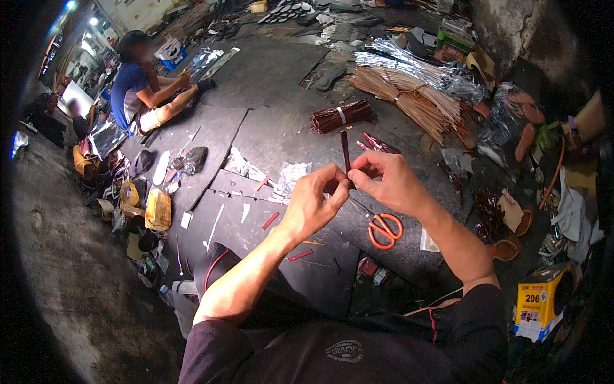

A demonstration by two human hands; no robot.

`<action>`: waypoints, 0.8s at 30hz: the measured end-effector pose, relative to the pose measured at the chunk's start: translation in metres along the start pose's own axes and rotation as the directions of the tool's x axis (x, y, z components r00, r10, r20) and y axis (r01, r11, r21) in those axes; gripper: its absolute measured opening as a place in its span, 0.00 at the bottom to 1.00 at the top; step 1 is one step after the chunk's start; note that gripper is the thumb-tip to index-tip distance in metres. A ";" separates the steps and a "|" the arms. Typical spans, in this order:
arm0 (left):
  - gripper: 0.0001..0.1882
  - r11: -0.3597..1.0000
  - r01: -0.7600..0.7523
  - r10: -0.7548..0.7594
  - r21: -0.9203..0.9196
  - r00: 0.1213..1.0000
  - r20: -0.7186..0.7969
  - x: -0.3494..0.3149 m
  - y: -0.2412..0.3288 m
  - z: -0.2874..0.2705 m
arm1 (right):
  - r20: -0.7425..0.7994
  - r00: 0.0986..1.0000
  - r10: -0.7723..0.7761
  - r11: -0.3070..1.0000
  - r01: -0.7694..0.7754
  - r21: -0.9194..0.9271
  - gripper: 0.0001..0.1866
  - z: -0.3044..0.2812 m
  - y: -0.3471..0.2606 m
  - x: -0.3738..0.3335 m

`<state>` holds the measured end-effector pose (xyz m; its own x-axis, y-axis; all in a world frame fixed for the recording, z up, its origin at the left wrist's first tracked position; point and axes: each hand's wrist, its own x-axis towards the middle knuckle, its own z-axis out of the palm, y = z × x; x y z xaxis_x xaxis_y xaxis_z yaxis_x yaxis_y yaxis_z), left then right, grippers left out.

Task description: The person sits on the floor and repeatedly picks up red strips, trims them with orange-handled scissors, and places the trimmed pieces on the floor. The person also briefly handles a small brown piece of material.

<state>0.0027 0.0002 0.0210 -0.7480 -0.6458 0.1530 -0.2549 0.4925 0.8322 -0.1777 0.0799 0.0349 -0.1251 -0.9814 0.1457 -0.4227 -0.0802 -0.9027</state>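
Observation:
A narrow dark brown strip (345, 151) stands up between my hands, its lower end pinched at the fingertips. My left hand (314, 197) is closed on that lower end, and my right hand (390, 184) pinches it from the other side with thumb and forefinger. Just below the right hand lie scissors (385, 231) with orange handles, their blades partly behind my fingers. Beyond my hands rests a bundle of dark red-brown strips (345, 116) tied with a pale band. A few loose glossy red strips (378, 143) lie behind the right hand.
Large bundles of tan strips (400, 99) and silver strips (406, 61) lie at the far right. A yellow tin (540, 301) stands at lower right. Far left, a person (137, 89) sits on the floor. Scraps and a yellowed jug (158, 210) clutter the left side.

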 end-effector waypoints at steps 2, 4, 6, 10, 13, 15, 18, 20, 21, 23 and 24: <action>0.09 0.999 -0.028 0.028 0.017 0.999 -0.030 -0.001 -0.004 0.002 | -0.006 0.999 -0.048 0.992 0.047 -0.116 0.10 0.002 -0.002 -0.002; 0.09 0.993 -0.055 0.061 0.109 0.997 -0.047 -0.002 -0.004 0.003 | 0.000 0.996 -0.092 0.975 0.090 -0.201 0.09 0.006 0.002 -0.004; 0.09 0.990 -0.064 0.073 0.122 0.995 -0.071 -0.003 -0.001 0.003 | -0.003 0.994 -0.113 0.970 0.109 -0.219 0.08 0.009 0.009 -0.002; 0.09 0.987 -0.100 0.105 0.126 0.994 -0.034 -0.005 -0.007 0.003 | 0.002 0.980 -0.201 0.924 0.191 -0.331 0.06 0.017 0.016 -0.004; 0.08 0.985 0.084 -0.092 0.148 0.995 0.048 -0.006 -0.003 -0.001 | 0.045 0.998 -0.054 0.976 0.062 -0.210 0.05 0.019 0.020 -0.004; 0.10 0.994 0.057 -0.048 -0.098 0.994 0.095 -0.006 -0.010 -0.001 | 0.240 0.954 0.182 0.935 -0.244 0.259 0.06 0.011 0.026 0.003; 0.12 0.960 0.146 -0.102 -0.238 0.977 0.190 -0.003 -0.013 -0.006 | 0.237 0.950 0.204 0.849 -0.292 0.440 0.09 0.016 0.029 0.005; 0.12 0.941 0.300 -0.254 -0.158 0.932 0.259 0.000 -0.001 -0.011 | 0.175 0.973 0.153 0.978 -0.175 0.115 0.06 0.012 0.033 0.001; 0.13 0.959 0.282 -0.274 -0.024 0.946 0.175 -0.001 -0.001 -0.008 | 0.129 0.986 0.104 0.994 -0.099 -0.038 0.06 0.014 0.031 -0.004; 0.15 0.982 0.188 -0.188 0.007 0.978 0.088 -0.002 -0.009 -0.006 | 0.055 0.998 0.003 0.978 0.008 -0.207 0.07 0.020 0.028 -0.010; 0.16 0.989 0.143 -0.144 0.023 0.988 0.050 -0.002 -0.011 -0.003 | 0.039 0.998 -0.046 0.970 0.054 -0.238 0.06 0.023 0.028 -0.011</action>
<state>0.0091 -0.0060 0.0135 -0.7333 -0.6798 0.0049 -0.3734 0.4088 0.8327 -0.1679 0.0842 -0.0013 -0.0706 -0.9827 0.1713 -0.6306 -0.0891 -0.7710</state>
